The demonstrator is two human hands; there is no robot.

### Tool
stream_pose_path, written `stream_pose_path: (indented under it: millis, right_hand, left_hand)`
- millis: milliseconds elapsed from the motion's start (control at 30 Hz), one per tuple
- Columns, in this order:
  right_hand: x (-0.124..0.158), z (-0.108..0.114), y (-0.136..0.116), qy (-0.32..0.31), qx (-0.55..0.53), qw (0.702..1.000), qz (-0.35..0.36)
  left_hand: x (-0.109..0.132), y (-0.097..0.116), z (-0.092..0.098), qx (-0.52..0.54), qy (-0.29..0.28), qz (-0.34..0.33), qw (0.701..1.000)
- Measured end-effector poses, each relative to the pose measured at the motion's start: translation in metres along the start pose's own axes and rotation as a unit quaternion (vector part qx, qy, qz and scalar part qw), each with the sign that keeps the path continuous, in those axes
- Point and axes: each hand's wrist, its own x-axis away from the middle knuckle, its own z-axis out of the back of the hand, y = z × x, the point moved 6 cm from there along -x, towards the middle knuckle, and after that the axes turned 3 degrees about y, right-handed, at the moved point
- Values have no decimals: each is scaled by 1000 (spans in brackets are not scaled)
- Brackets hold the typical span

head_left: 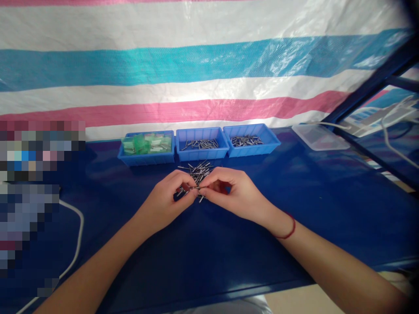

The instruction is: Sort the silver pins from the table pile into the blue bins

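Observation:
My left hand (170,196) and my right hand (234,192) meet at the middle of the dark blue table (294,209), fingertips pinched together over a small metal pin (195,188). The left hand also grips a bunch of such pins. A loose heap of metal pins (198,171) lies on the table just beyond my fingers. A red string sits round my right wrist.
Three blue trays stand in a row behind the heap: the left one (147,148) holds green plastic pieces, the middle (201,144) and right (251,139) ones hold metal pins. A clear plastic lid (321,136) lies far right. A white cable (77,235) curves at left. A striped tarp hangs behind.

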Motion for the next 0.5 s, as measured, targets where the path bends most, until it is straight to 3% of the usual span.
stream_pose_path:
  millis: [333, 500]
  right_hand:
    - [-1, -6, 6, -24, 68, 997, 25]
    - [-1, -14, 9, -64, 56, 996, 12]
  left_hand:
    - [2, 1, 5, -6, 46, -10, 999]
    - [3, -1, 4, 15, 48, 19, 999]
